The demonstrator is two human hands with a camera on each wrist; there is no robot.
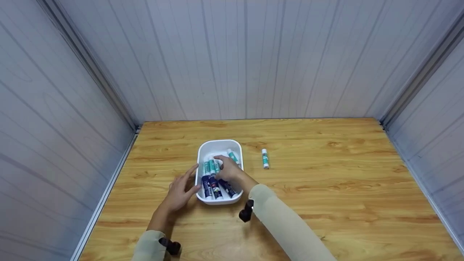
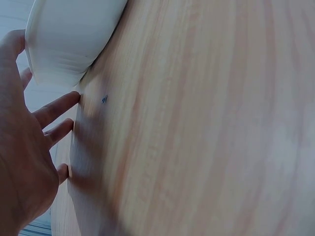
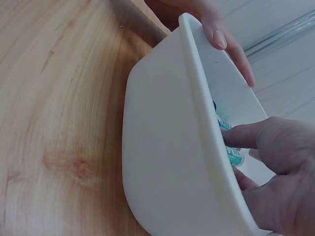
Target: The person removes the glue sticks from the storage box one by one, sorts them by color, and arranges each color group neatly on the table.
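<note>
I am seeing my left hand (image 1: 180, 191) lying against the left wall of the white tray (image 1: 219, 145), fingers stretched out nearly straight and the thumb pressing on the tray's rim; its grip is staying wide, curling round nothing. In the left wrist view the fingertips (image 2: 69, 100) are resting on the bench (image 2: 206, 128) just beside the tray's outer wall (image 2: 69, 34).

The tray is sitting near the middle of the bench (image 1: 326, 188), a little toward the left edge. It is holding a heap of glue sticks (image 1: 212, 181), teal-and-white ones toward the far end and dark blue ones toward the near end.

My right hand (image 1: 228, 168) is reaching down into the tray from the near right, fingers bending over the teal sticks and touching them. I cannot tell whether its grip is closing on one. The right wrist view is showing those fingers (image 3: 246, 137) inside the rim, over a teal stick (image 3: 234, 156).

One lone glue stick (image 1: 265, 158) is lying on the bench to the right of the tray, apart from both hands.
</note>
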